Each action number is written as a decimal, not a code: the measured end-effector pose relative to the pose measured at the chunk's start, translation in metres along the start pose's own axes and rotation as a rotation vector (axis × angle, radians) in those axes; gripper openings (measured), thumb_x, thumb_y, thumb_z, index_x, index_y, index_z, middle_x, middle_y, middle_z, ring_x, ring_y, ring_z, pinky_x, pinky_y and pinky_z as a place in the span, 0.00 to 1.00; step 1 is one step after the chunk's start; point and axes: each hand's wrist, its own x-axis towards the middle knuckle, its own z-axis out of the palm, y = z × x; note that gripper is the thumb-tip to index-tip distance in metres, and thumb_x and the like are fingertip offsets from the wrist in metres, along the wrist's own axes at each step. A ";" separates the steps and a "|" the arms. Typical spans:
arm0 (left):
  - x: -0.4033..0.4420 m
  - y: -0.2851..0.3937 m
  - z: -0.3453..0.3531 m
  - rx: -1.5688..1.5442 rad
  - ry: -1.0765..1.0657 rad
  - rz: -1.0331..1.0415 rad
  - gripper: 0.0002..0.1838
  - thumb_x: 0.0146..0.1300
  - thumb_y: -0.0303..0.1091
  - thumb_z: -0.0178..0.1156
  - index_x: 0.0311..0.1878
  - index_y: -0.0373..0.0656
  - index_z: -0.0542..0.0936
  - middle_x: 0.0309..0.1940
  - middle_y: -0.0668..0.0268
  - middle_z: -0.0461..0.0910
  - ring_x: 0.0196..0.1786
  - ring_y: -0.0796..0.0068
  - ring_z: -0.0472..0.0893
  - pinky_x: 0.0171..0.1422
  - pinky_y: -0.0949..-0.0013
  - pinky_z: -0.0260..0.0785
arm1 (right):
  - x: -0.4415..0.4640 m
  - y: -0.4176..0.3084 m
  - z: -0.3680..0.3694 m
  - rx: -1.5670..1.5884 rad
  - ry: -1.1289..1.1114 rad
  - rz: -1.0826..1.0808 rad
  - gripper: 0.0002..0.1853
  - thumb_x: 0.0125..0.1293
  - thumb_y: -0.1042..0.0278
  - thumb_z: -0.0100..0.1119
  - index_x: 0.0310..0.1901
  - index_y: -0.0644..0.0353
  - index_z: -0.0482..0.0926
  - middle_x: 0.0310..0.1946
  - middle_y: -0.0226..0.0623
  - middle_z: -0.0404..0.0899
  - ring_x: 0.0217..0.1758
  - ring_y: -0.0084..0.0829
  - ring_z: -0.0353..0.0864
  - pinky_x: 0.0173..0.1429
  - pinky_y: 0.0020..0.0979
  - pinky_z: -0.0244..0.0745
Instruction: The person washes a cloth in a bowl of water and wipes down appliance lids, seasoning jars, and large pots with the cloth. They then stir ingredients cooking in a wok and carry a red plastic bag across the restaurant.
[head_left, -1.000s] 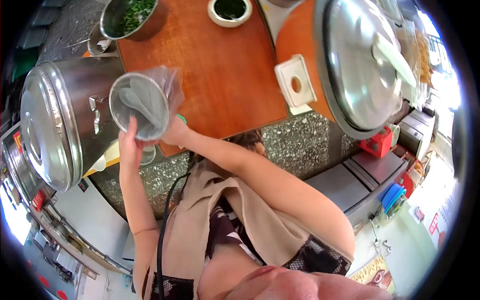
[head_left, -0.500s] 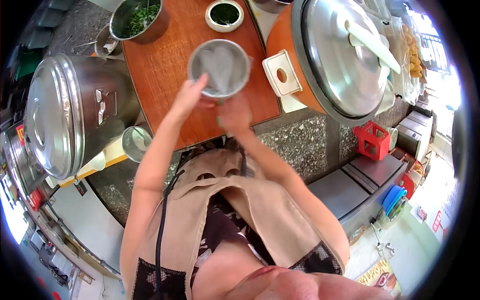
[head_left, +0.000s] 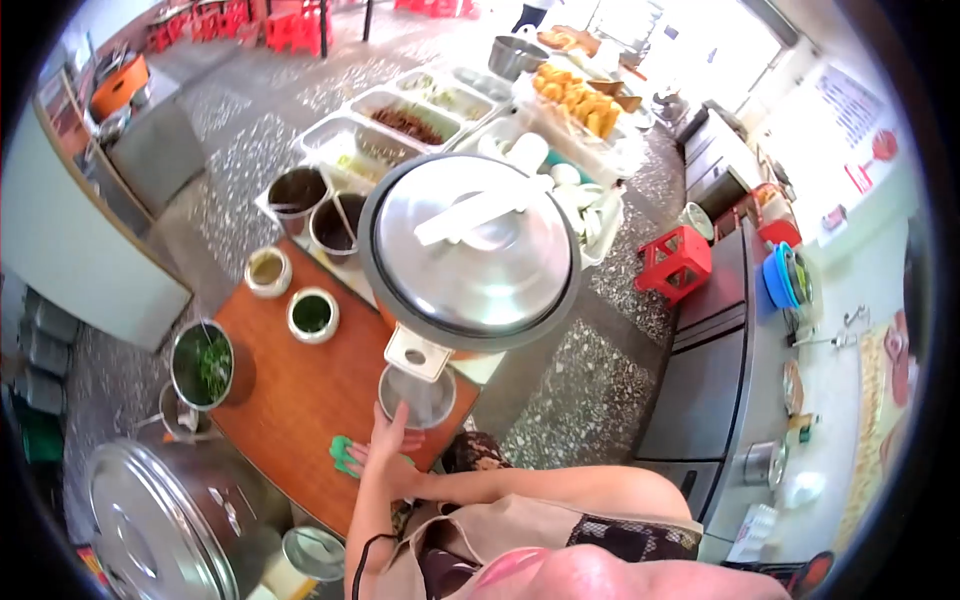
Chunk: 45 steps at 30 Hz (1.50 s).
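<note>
My left hand [head_left: 388,432] grips the near rim of a round metal bowl [head_left: 425,402], which sits at the table's right edge beside the big lidded pot. Inside the bowl I cannot make out any detail. My right arm crosses beneath my left forearm. At its end my right hand [head_left: 398,478], partly hidden by the left wrist, presses a green cloth [head_left: 343,456] against the brown wooden table [head_left: 300,400].
An orange pot with a steel lid [head_left: 475,250] stands past the bowl. On the table are a metal pot of greens [head_left: 205,365] and two small jars, one a jar of dark green bits [head_left: 313,315]. A large steel pot [head_left: 150,520] is at lower left; a red stool [head_left: 675,262] stands right.
The view has swung up toward the food trays. The bowl has moved right, near the orange pot's handle. My right hand has left the bowl and is now on the left with the green cloth.
</note>
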 end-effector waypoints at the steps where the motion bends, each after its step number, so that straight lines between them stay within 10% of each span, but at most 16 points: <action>1: -0.006 0.003 -0.003 0.020 0.007 -0.032 0.42 0.66 0.53 0.51 0.71 0.50 0.37 0.38 0.47 0.79 0.31 0.57 0.83 0.29 0.62 0.78 | 0.001 0.002 0.001 0.108 -0.033 0.020 0.30 0.59 0.61 0.53 0.62 0.61 0.62 0.69 0.43 0.55 0.73 0.40 0.51 0.74 0.35 0.49; 12: -0.072 -0.034 -0.057 -0.213 0.239 0.096 0.35 0.69 0.54 0.44 0.72 0.50 0.44 0.35 0.46 0.79 0.31 0.56 0.83 0.29 0.63 0.78 | 0.017 -0.002 -0.025 0.478 -0.262 0.256 0.12 0.57 0.65 0.51 0.41 0.58 0.74 0.62 0.44 0.66 0.71 0.43 0.56 0.72 0.38 0.52; 15: -0.085 -0.046 -0.068 -0.277 0.260 0.144 0.32 0.71 0.51 0.42 0.71 0.49 0.47 0.36 0.47 0.79 0.30 0.59 0.82 0.28 0.65 0.77 | 0.008 -0.001 -0.013 0.185 -0.061 0.066 0.30 0.58 0.63 0.52 0.63 0.61 0.63 0.68 0.45 0.56 0.72 0.43 0.53 0.73 0.39 0.49; 23: -0.092 -0.058 -0.092 -0.298 0.368 0.195 0.32 0.67 0.52 0.49 0.69 0.49 0.56 0.35 0.59 0.79 0.28 0.68 0.81 0.29 0.70 0.76 | 0.012 0.002 -0.012 0.202 0.171 0.083 0.21 0.52 0.63 0.56 0.51 0.51 0.77 0.55 0.46 0.71 0.61 0.46 0.67 0.64 0.43 0.63; 25: -0.103 -0.032 -0.099 -0.326 0.431 0.178 0.34 0.66 0.51 0.53 0.69 0.49 0.55 0.33 0.60 0.79 0.30 0.70 0.81 0.32 0.69 0.76 | 0.020 -0.006 -0.014 0.133 -0.093 0.207 0.17 0.50 0.68 0.55 0.44 0.54 0.79 0.51 0.46 0.72 0.57 0.48 0.70 0.59 0.44 0.66; 34: -0.053 0.079 -0.215 -0.643 0.665 0.534 0.27 0.67 0.44 0.48 0.60 0.35 0.55 0.39 0.41 0.77 0.35 0.55 0.82 0.35 0.64 0.79 | 0.039 -0.016 -0.011 0.036 0.035 0.287 0.25 0.57 0.68 0.53 0.59 0.62 0.69 0.63 0.52 0.62 0.68 0.47 0.60 0.70 0.45 0.53; 45: -0.072 0.076 -0.245 -0.559 0.791 0.469 0.16 0.57 0.25 0.44 0.47 0.24 0.67 0.33 0.47 0.79 0.27 0.58 0.83 0.24 0.68 0.80 | 0.263 0.057 0.057 -0.141 0.346 0.615 0.31 0.59 0.56 0.56 0.59 0.69 0.64 0.63 0.59 0.58 0.68 0.55 0.55 0.70 0.50 0.52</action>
